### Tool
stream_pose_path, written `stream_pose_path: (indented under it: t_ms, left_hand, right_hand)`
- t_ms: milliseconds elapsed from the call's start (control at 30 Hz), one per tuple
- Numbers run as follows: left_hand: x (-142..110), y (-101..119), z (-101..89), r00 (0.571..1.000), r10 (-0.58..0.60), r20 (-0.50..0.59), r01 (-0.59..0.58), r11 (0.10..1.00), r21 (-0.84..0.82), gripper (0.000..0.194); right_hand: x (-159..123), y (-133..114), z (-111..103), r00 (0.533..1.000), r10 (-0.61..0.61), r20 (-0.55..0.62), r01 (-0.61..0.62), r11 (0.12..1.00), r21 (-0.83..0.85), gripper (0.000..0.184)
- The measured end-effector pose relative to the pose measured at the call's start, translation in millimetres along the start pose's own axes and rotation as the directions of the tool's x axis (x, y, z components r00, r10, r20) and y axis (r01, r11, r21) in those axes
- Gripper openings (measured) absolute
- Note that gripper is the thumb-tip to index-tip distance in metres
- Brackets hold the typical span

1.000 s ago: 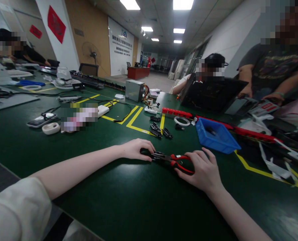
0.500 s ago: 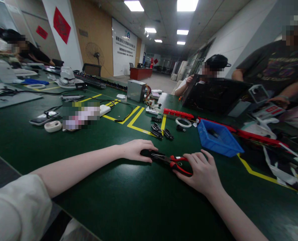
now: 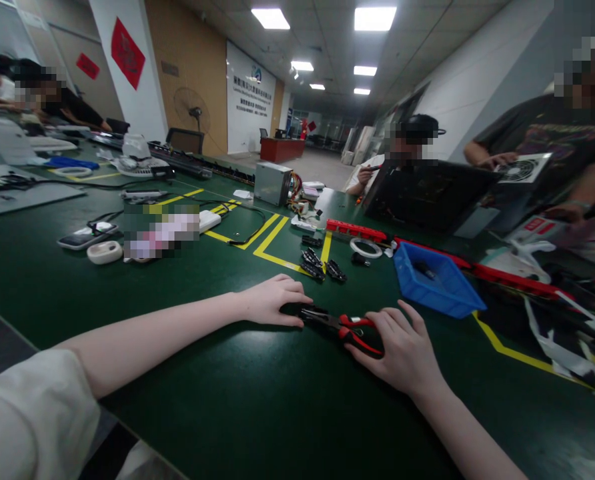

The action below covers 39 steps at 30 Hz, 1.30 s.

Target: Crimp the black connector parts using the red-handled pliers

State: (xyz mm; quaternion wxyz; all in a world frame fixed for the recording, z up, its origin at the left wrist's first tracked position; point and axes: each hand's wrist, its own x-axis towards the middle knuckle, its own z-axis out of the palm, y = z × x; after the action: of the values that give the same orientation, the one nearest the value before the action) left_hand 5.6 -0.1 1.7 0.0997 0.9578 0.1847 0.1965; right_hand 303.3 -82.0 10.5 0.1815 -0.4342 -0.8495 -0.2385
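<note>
My right hand (image 3: 402,343) is closed round the red and black handles of a pair of pliers (image 3: 350,329), whose jaws point left. In my left hand (image 3: 277,302) is a small black part (image 3: 293,309), gripped between thumb and fingers. The plier jaws meet this part's right end; how they bite on it is too small to tell. Both hands are low over the green table (image 3: 257,400). Beyond them lie several similar black parts (image 3: 312,261), close together near a yellow tape line.
A blue bin (image 3: 440,283) with a dark item inside stands right of the parts, before a red strip (image 3: 355,230). A white ring (image 3: 366,248) lies nearby. Farther back is a metal power supply box (image 3: 271,183). Co-workers handle a black panel (image 3: 427,200) and a fan unit (image 3: 522,169).
My hands and the pliers have barely moved; the plier handles look slightly closer together. At the right, a co-worker has raised a fan unit to face this way.
</note>
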Motion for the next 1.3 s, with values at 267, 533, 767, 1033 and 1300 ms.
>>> stream_pose_path:
  t_ms: [267,533,767,1033,1300]
  left_hand:
    - [0.9,-0.7,4.0,0.999,-0.008,-0.044,0.013,0.991,0.134,0.045]
    - [3.5,2.6,2.4,0.999,-0.015,0.049,0.004,0.978,0.208,0.045]
    - [4.7,1.9,-1.3,0.993,0.005,0.115,-0.021,0.991,0.136,0.041]
    - [4.7,1.6,-1.5,0.995,-0.021,0.102,0.016,0.999,0.047,0.036]
    - [4.3,-0.9,0.4,0.996,0.029,0.09,-0.034,0.998,0.053,0.035]
  right_hand:
    - [-0.2,-2.1,-0.8,1.0,-0.008,-0.012,0.007,1.0,-0.018,0.044]
    - [-0.8,-1.6,-1.8,0.999,-0.047,-0.02,0.047,0.999,-0.002,0.045]
    - [-1.0,-2.4,-2.2,0.997,-0.075,-0.029,0.075,0.997,-0.029,0.045]
    - [-1.0,-1.1,-1.7,0.999,-0.033,0.027,0.031,0.997,0.064,0.046]
    - [1.1,-3.5,-3.0,0.992,0.034,0.123,-0.054,0.985,0.164,0.041]
